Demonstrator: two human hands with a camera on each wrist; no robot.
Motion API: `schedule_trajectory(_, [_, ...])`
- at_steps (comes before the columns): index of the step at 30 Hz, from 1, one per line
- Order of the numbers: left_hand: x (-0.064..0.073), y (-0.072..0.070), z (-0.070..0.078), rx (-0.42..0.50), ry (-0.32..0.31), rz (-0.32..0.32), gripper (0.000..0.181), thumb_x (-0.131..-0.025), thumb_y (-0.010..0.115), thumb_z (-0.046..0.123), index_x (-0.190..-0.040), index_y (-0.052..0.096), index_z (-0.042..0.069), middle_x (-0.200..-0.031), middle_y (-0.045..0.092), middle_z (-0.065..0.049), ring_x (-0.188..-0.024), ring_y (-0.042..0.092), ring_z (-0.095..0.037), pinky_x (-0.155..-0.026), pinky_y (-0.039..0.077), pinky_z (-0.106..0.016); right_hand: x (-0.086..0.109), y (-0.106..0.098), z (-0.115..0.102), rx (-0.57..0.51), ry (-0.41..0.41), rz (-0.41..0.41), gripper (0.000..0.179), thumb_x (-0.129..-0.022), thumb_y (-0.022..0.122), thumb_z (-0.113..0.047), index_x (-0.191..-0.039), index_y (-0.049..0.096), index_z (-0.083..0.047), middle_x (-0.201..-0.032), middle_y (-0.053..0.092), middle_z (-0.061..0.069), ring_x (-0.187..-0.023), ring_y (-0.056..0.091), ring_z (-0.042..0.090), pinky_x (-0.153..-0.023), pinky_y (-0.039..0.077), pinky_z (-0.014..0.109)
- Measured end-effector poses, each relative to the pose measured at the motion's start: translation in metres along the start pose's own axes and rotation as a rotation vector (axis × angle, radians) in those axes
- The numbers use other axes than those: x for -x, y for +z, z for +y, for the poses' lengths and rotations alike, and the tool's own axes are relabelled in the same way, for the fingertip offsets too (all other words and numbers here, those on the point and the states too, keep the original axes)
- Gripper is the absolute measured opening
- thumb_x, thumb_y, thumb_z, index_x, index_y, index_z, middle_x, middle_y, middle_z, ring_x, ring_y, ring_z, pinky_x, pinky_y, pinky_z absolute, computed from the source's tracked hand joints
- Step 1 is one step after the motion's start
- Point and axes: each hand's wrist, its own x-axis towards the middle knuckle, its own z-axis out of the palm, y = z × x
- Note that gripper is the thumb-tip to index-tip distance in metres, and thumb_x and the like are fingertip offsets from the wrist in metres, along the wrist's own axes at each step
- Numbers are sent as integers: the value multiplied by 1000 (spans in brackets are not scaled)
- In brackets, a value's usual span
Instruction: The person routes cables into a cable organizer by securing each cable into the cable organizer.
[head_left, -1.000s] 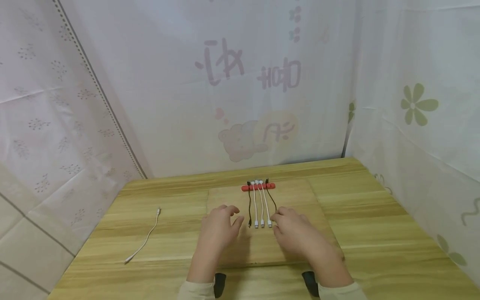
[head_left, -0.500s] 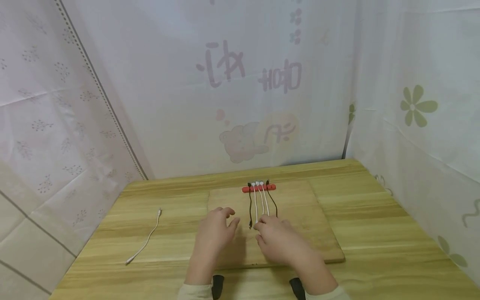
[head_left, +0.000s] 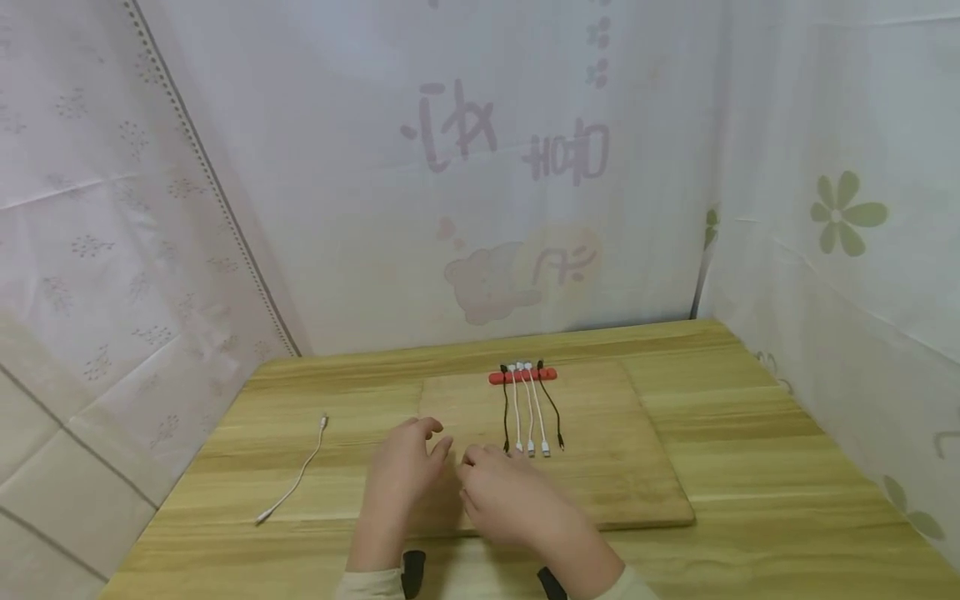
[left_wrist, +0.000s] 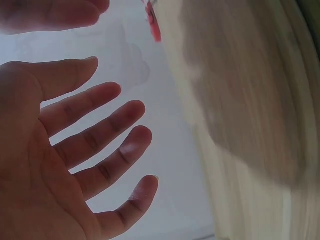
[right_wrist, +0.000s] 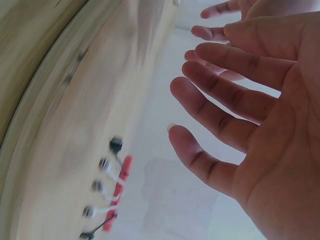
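My left hand (head_left: 405, 462) is held above the left part of the wooden board (head_left: 622, 467), fingers spread and slightly bent in the left wrist view, holding nothing. Close beside it, my right hand (head_left: 510, 496) hovers over the board just in front of the cable ends. Its fingers are extended and apart in the right wrist view, with nothing between them. A red cable holder (head_left: 496, 378) lies at the board's back edge. White cables (head_left: 537, 408) and two black cables, one being the right black cable (head_left: 553, 403), run forward from it side by side.
A loose white cable (head_left: 303, 468) lies on the wood-grain table (head_left: 750, 442), left of the board. A pale printed curtain (head_left: 360, 208) hangs behind the table and along both sides.
My right hand has moved left from the right black cable's end, past the white connectors, to beside my left hand. My left hand has drifted slightly left. The cables stay in place.
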Motion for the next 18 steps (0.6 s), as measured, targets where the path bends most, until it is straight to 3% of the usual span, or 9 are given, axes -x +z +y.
schedule_trajectory(5, [3, -10, -23, -24, -48, -14, 29, -101, 72, 30, -121, 76, 9, -116, 77, -14, -97, 76, -31, -71, 60, -46, -10, 6, -14, 61, -45, -22, 25, -107, 60, -26, -123, 75, -15, -130, 69, 0, -118, 65, 22, -101, 54, 51])
schedule_trajectory(9, [5, -23, -41, -83, -87, -35, 33, -102, 70, 31, -126, 75, 8, -122, 76, -15, -86, 74, -27, -60, 55, -39, -17, 11, -23, 89, -69, -46, 24, -107, 61, -28, -124, 76, -19, -127, 69, -4, -115, 65, 18, -97, 55, 45])
schedule_trajectory(12, [4, -34, -52, -131, -102, -54, 34, -103, 70, 30, -128, 73, 7, -126, 75, -18, -81, 72, -24, -59, 54, -41, -21, 13, -29, 97, -82, -63, 24, -107, 61, -28, -124, 76, -20, -126, 69, -5, -114, 64, 16, -96, 55, 43])
schedule_trajectory(15, [0, -46, -66, -160, -124, -86, 35, -103, 70, 28, -130, 72, 6, -130, 73, -22, -85, 72, -28, -61, 55, -45, -25, 15, -36, 106, -99, -71, 26, -106, 63, -26, -128, 75, -21, -131, 68, -5, -117, 64, 16, -99, 55, 43])
schedule_trajectory(18, [-8, -59, -85, -202, -142, -169, 39, -103, 69, 24, -136, 68, 3, -138, 67, -27, -105, 73, -41, -73, 60, -54, -29, 17, -41, 115, -116, -76, 27, -103, 66, -24, -127, 76, -21, -131, 68, -6, -115, 63, 14, -96, 54, 39])
